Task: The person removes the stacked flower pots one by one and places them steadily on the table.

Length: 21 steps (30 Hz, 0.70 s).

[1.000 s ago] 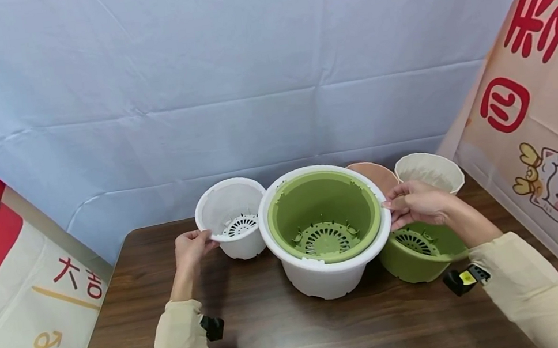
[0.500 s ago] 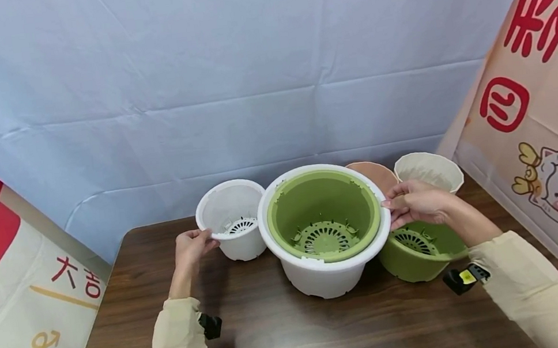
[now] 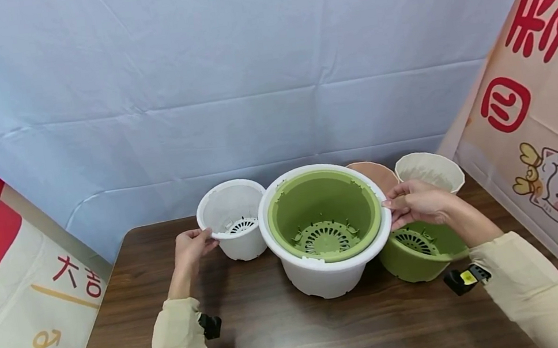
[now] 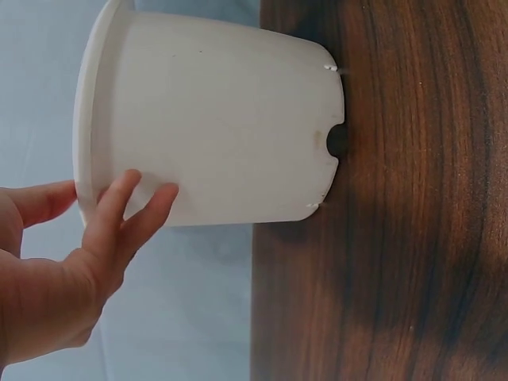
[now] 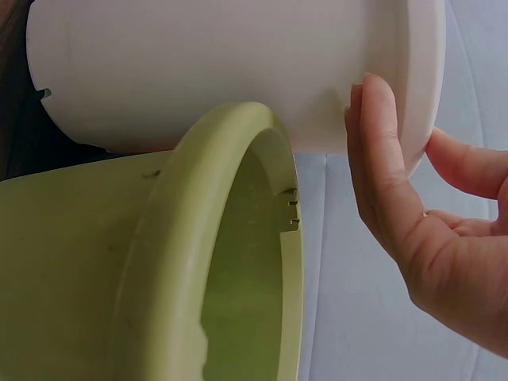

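Note:
My left hand [image 3: 193,252] pinches the rim of a small white flowerpot [image 3: 239,246], which stands on the table with slots in its floor. In the left wrist view the thumb is on the rim and fingers [image 4: 151,218] lie against the outer wall. A large white flowerpot [image 3: 323,279] stands at the middle, with a green flowerpot [image 3: 321,203] nested inside it. The right hand [image 3: 418,203] pinches the large white pot's rim at its right side. In the right wrist view the thumb is at the rim and the fingers are under it, along the wall.
Another green flowerpot [image 3: 413,268] stands beneath my right forearm, close beside the large white pot. Behind it are an orange-brown pot [image 3: 373,174] and a cream pot [image 3: 430,170]. The wooden table [image 3: 288,335] backs onto a pale cloth [image 3: 225,76]; printed cloths hang at both sides.

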Each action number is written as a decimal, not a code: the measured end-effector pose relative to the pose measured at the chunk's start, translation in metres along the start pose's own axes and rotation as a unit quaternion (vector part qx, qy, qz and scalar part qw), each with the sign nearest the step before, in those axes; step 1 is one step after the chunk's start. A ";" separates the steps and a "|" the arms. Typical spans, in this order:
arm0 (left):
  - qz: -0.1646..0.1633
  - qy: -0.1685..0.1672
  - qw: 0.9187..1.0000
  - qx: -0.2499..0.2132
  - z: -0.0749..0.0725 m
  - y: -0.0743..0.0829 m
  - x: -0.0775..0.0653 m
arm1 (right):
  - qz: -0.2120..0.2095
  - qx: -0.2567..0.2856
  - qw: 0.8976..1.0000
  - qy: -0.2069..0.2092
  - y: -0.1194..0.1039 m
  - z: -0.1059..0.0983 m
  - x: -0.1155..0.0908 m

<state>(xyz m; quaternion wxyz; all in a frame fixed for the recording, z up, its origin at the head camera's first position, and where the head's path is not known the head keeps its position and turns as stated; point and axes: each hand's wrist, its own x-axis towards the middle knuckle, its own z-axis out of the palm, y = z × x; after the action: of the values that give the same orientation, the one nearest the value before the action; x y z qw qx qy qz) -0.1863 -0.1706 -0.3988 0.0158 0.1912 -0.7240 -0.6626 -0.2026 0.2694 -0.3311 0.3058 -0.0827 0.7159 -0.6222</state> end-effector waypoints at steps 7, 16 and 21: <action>0.000 -0.003 1.000 -0.003 -0.001 0.003 -0.004 | 0.001 -0.001 1.000 0.001 0.000 0.000 0.000; 0.002 -0.017 1.000 0.018 -0.002 0.011 -0.009 | -0.001 0.001 1.000 -0.002 0.001 -0.001 0.000; -0.006 -0.024 0.998 0.059 -0.004 0.018 -0.015 | -0.002 0.001 1.000 -0.001 0.001 0.000 0.000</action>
<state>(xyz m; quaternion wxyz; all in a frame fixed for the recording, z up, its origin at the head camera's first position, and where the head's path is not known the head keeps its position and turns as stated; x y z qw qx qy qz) -0.1759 -0.1685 -0.3775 -0.0168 0.1804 -0.7605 -0.6235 -0.2022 0.2701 -0.3316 0.3050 -0.0848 0.7150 -0.6234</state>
